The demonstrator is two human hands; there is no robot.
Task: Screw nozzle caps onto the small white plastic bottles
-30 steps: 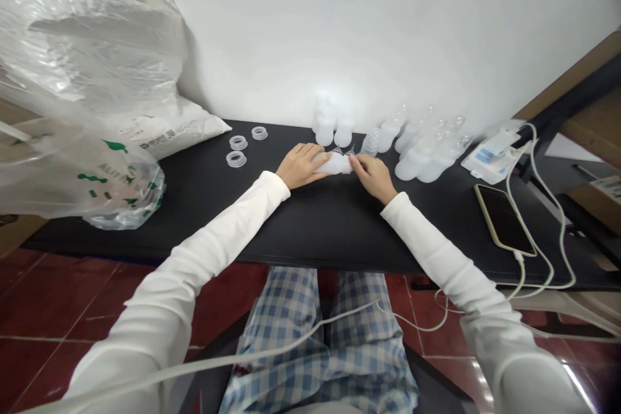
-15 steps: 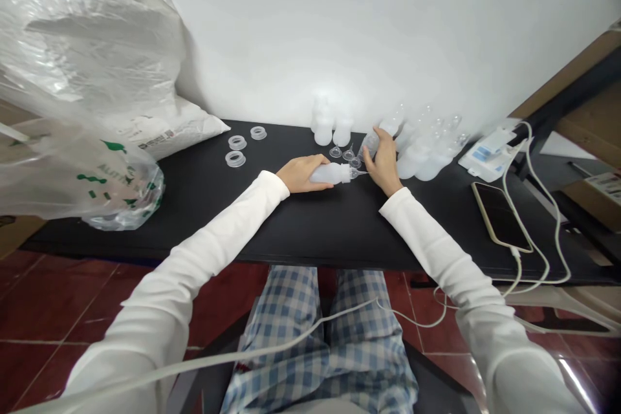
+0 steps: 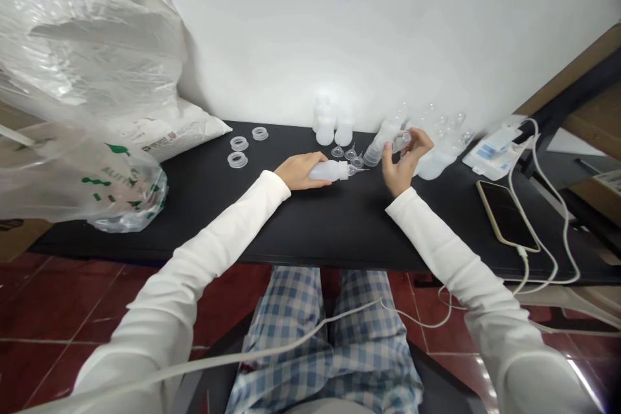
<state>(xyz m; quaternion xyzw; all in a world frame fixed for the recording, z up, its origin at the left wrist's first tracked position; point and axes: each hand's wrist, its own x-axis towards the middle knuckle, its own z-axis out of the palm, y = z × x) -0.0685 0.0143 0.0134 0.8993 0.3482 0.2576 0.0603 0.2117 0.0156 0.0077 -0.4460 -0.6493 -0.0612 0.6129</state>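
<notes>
Now left hand (image 3: pixel 299 172) holds bottle (image 3: pixel 328 171), right hand (image 3: pixel 403 165) cap (image 3: pixel 402 140).

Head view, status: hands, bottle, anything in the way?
Left hand shut on bottle, lying flat on table. Right hand raised, fingers pinching small clear piece. Loose clear tips lie by bottle's nozzle.

Bright even light; glare on white wall (image 3: pixel 339 26) washes out bottles (image 3: pixel 427 142); edges bend, fisheye.
</notes>
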